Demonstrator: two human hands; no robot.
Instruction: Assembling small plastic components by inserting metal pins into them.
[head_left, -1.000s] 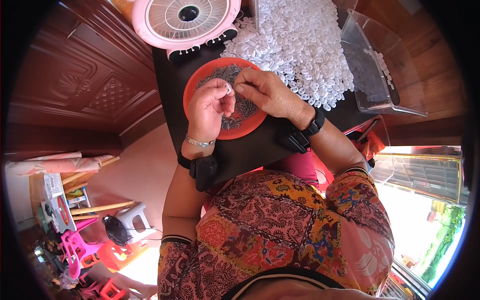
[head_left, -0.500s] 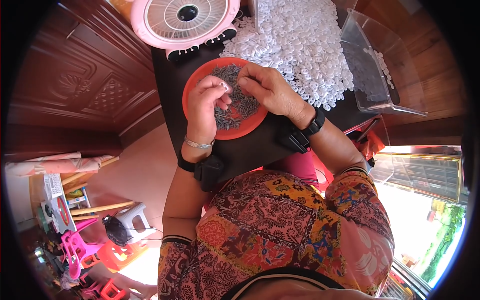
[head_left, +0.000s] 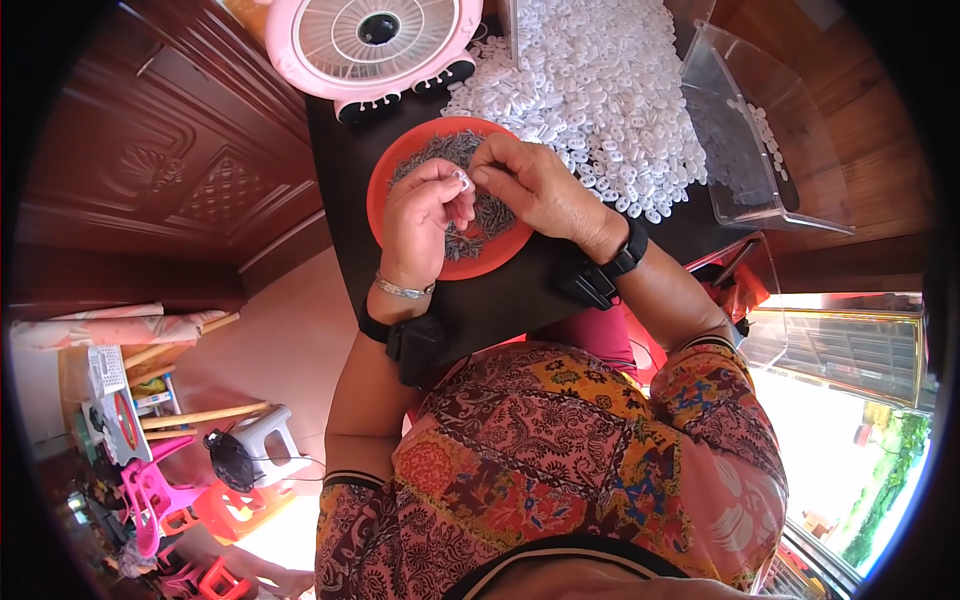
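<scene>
Fingers point(head_left: 452, 192) w/ round white plastic piece point(head_left: 463, 180)

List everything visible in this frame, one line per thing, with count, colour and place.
small white piece: one, white, pinched in the left fingers over the dish
dish: one, orange-red, on the table, holds small grey parts
white pieces: a large heap, white, behind the dish
table: one, black, under the hands
fan: one, pink, far edge of the table
clear box: one, transparent, right of the heap
stool: one, white, on the floor, lower left
left hand: over the dish, bracelet on the wrist
right hand: over the dish, fingertips meeting the left
</scene>
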